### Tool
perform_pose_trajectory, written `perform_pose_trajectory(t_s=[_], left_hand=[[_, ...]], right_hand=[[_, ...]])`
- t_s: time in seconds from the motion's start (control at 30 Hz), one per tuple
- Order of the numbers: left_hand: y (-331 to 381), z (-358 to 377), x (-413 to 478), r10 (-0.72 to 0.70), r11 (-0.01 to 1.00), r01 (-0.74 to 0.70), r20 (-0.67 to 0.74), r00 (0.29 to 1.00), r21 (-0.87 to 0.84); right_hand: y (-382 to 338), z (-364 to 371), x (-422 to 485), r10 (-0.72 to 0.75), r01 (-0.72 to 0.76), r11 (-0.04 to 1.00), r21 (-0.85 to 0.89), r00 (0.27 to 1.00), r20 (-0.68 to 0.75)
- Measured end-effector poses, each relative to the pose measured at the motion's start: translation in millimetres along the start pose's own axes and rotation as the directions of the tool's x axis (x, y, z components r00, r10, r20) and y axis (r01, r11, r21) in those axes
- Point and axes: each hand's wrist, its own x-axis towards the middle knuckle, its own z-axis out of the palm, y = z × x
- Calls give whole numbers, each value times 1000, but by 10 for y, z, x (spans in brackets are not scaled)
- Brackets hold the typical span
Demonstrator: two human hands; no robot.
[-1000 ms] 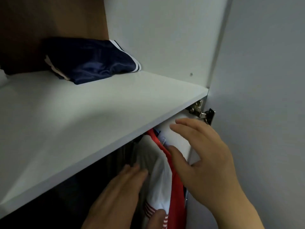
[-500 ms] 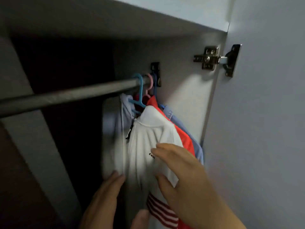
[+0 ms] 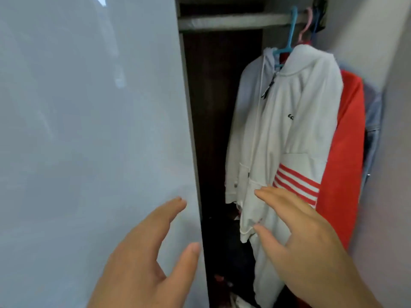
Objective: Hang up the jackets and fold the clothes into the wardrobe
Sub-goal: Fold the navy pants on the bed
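left hand: lower middle of the frame, nearest the camera. Fingers straight and spread, the grip wide and holding nothing. It lies in front of the right edge of the door panel; whether a fingertip touches the panel cannot be told.
right hand: lower right. Fingers straight and fanned, the grip loose and empty, in front of the hem and pocket of the white hoodie; contact with the cloth cannot be told.
door panel: fills the left half of the frame, glossy pale grey with faint reflections.
white hoodie: centre right, hanging in the wardrobe at the front of the row of garments. A dark zip pull sits below the collar, a white drawstring runs down the front, and red stripes cross the lower sleeve.
writing: small black letters on the hoodie's chest. Only "ec" can be read; the rest is lost in a fold.
red jacket: just behind the hoodie and touching it, toward the right.
blue garment: behind the red jacket, at the far right against the wardrobe's side wall.
light blue hanger: upper right, carrying the hoodie, hooked over the rail.
pink hanger: just to the right of the blue one on the same rail.
rail: grey bar across the top of the frame.
heap: bottom centre, deep in the dark wardrobe; too blurred to tell what it holds.
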Motion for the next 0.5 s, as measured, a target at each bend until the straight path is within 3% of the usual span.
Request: perform_pose_trajectory(t_s=[0.1,0.2,0.4,0.5], left_hand=[[-333,-212,-410,56,975,-84,140,989,206],[-490,-391,-692,-2,933,-88,248,969,349],[-940,-684,-1032,-122,892,75,79,989,445],[-1131,-840,-1288,-253,828,191,47,966,527]], right_hand=[[-159,63,-237,-10,6,1000,31,992,129],[-351,191,-361,-74,54,996,77,956,283],[-802,635,-421,-232,190,971,142,885,404],[-1052,916,-503,-334,246,938,244,830,447]])
